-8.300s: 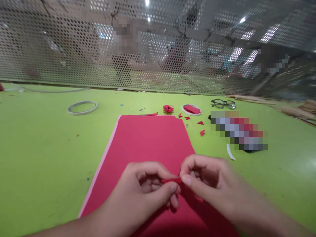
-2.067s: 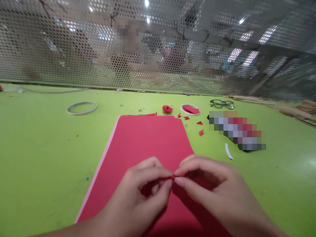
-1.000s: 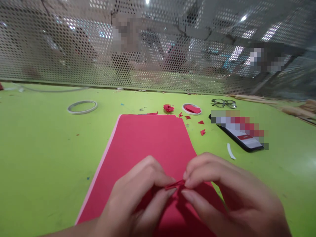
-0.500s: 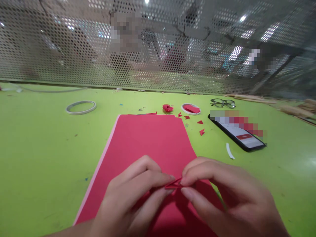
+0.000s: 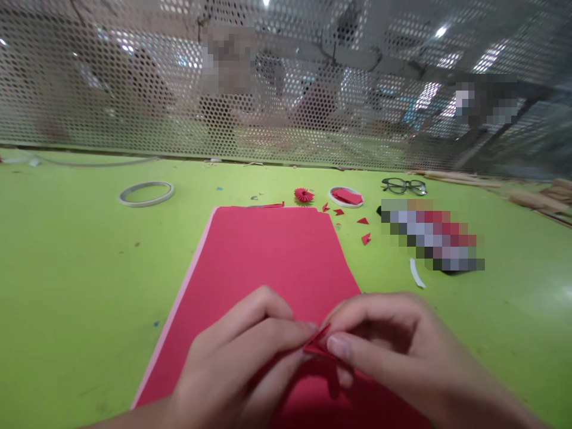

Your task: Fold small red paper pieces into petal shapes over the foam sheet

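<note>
A small folded red paper piece (image 5: 318, 344) is pinched between both hands, above a large red sheet of paper (image 5: 272, 256). My left hand (image 5: 241, 351) grips its left corner between thumb and fingers. From the other side, my right hand (image 5: 384, 339) closes on its right end, the thumb lying against the near face. Part of the piece is hidden by the fingertips. Beyond the sheet stands a round red folded-paper flower (image 5: 304, 195). Several small red folded pieces, among them a triangle (image 5: 363, 221), lie right of the sheet's far corner.
A white ring (image 5: 146, 194) lies at the far left; a smaller white ring (image 5: 346, 197) holds red paper. Glasses (image 5: 404, 186), a partly blurred phone (image 5: 451, 271) and a white strip (image 5: 417, 273) are on the right. A perforated metal screen (image 5: 268, 119) borders the green table (image 5: 80, 286).
My right hand has turned, its thumb now over the near face of the folded paper. The piece has tilted and shifted slightly toward me. My left hand stays almost in place.
</note>
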